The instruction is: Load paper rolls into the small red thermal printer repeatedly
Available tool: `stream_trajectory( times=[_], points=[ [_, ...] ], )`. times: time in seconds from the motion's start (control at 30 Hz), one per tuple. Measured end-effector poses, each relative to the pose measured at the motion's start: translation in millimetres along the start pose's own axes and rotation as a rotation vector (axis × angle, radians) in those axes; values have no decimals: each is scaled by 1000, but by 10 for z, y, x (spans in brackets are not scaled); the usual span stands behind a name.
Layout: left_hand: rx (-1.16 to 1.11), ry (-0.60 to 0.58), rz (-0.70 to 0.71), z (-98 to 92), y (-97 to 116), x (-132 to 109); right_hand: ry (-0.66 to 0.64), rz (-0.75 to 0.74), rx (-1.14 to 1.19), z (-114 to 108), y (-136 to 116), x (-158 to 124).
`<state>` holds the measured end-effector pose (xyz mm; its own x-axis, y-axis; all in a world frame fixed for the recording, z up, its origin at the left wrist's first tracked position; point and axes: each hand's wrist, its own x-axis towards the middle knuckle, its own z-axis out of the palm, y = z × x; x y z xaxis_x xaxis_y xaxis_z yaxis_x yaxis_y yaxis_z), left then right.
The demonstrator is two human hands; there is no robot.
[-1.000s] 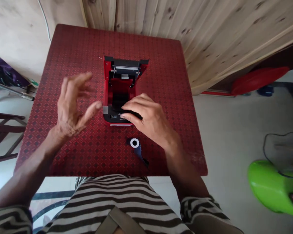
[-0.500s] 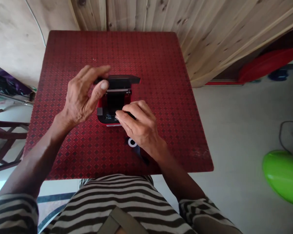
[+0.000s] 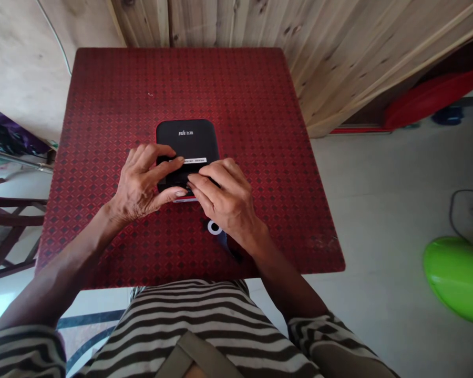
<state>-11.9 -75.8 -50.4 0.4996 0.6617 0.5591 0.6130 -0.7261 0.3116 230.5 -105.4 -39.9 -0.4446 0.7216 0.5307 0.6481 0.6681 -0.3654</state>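
Note:
A small black-and-red printer (image 3: pixel 187 142) lies on the table with its black lid down. White lettering marks the top of the lid, and a white printed strip (image 3: pixel 196 160) crosses its lower part. My left hand (image 3: pixel 140 181) spreads over the printer's left side, fingertips on the lid and thumb at the front edge. At the front right, my right hand (image 3: pixel 226 194) pinches with thumb and fingers close to the lid's front opening. What lies between those fingertips is too small to make out. Below the right hand is a white ring (image 3: pixel 214 227) with a dark band beside it, partly in shadow.
The table (image 3: pixel 114 94) has a red patterned cover and stands against a wooden plank wall (image 3: pixel 228 23). A wooden chair (image 3: pixel 11 226) is at the left. On the floor to the right stands a bright green object (image 3: pixel 455 278).
The printer's lid has swung down from raised to shut. My left hand has moved down from beside the raised lid onto the lid. My right hand has stayed at the front right.

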Motion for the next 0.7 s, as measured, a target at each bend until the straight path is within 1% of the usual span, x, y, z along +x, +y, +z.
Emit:
stream_trajectory(
  times=[0.1,0.2,0.3,0.37,0.43,0.47,0.5,0.57,0.63,0.7],
  points=[
    [-7,19,47,14,-3,-14,-1,12,17,11,5,3],
    [21,3,77,28,-5,-24,30,-5,45,-7,3,5],
    [39,-24,70,36,33,-59,152,7,88,-67,23,-12],
    [33,-15,45,37,97,-121,273,79,125,-87,90,-50],
    [39,55,-7,35,177,-217,371,216,182,-44,212,-116],
    [52,104,-45,35,215,-273,388,292,213,8,287,-158],
    [70,149,-80,37,248,-331,375,359,240,80,364,-202],
    [94,195,-115,51,283,-435,274,432,270,261,500,-288],
    [88,194,-112,78,276,-508,150,432,267,443,587,-352],
    [79,195,-95,113,240,-546,91,419,254,575,622,-385]
  ],
)
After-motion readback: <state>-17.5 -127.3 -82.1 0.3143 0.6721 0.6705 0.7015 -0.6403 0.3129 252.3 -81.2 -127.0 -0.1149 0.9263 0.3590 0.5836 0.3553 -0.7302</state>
